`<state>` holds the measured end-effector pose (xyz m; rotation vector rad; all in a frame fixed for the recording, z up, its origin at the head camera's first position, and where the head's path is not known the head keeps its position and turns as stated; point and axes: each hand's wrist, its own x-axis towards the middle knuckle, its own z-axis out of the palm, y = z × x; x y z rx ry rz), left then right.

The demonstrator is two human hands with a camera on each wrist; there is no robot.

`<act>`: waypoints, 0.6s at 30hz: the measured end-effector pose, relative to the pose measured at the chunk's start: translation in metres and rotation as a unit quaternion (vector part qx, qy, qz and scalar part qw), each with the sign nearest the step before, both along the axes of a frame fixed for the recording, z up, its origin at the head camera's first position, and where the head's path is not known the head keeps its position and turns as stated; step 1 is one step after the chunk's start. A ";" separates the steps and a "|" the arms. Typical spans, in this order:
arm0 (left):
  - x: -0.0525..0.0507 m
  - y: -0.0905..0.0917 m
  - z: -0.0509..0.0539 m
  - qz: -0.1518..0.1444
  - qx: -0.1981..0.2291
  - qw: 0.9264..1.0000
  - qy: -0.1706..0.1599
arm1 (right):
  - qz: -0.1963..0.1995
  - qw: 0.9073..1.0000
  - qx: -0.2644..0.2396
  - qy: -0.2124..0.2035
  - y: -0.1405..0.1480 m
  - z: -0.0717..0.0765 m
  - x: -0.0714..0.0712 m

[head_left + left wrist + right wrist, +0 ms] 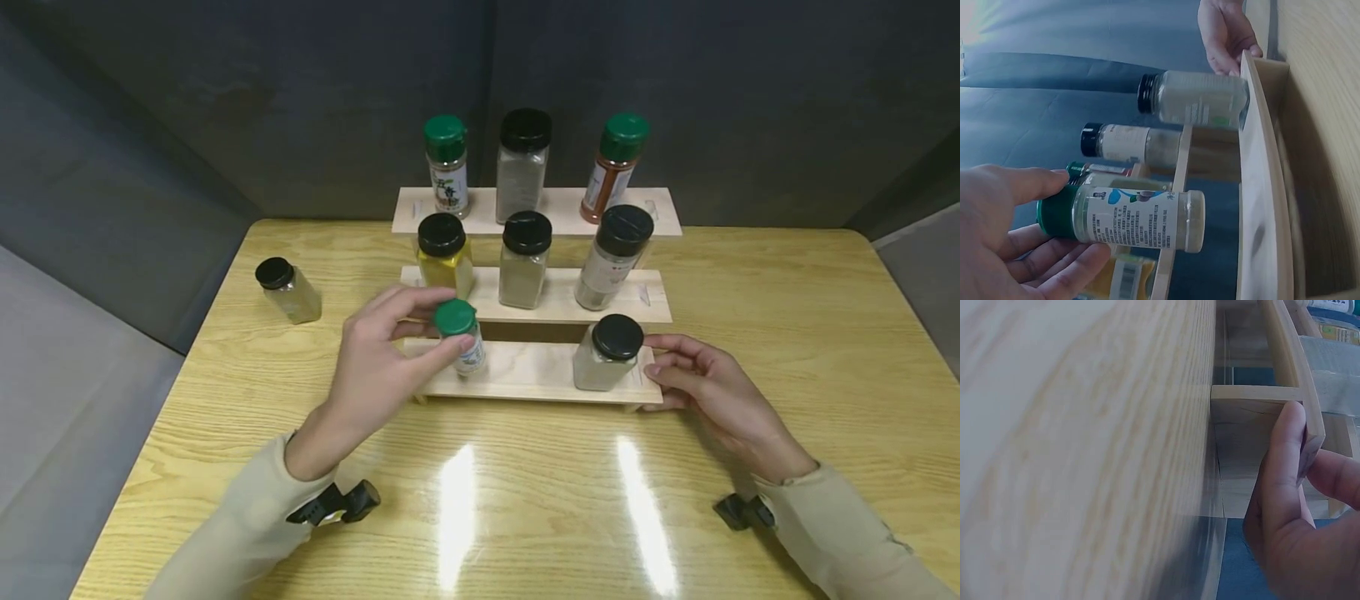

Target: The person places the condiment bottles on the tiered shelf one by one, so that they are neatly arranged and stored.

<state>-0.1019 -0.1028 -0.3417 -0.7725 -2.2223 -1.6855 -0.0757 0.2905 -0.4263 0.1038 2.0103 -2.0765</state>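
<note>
My left hand (pixel 375 354) pinches a small spice jar by its green lid, between thumb and fingers. The jar (pixel 1132 219) has a white printed label; in the left wrist view a gap separates its base from the bottom step. That step belongs to a three-tier wooden rack (pixel 525 375). With thumb above and fingers below, my right hand (pixel 723 396) grips the right end of the bottom step, which the right wrist view shows close up (pixel 1313 419). A black-lidded jar (pixel 597 367) stands on the step's right part, beside that hand.
On the middle step stand a yellow-filled jar (pixel 447 271), a black-lidded jar (pixel 522 271) and a labelled shaker (pixel 606 271). The top step bears two green-lidded jars (pixel 448 179) (pixel 607 183) and a black-lidded one (pixel 519 179). Another black-lidded jar (pixel 296 298) sits on the table at left.
</note>
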 end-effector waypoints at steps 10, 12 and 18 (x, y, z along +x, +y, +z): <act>-0.006 0.022 -0.008 -0.035 -0.017 0.999 -0.005 | -0.003 1.000 -0.008 -0.002 -0.001 0.001 0.000; -0.006 0.026 -0.010 -0.037 -0.021 0.999 -0.010 | -0.002 1.000 -0.011 -0.002 -0.001 0.001 0.000; -0.008 0.036 -0.015 -0.045 -0.026 0.999 -0.017 | -0.003 1.000 -0.025 -0.001 0.000 0.000 0.000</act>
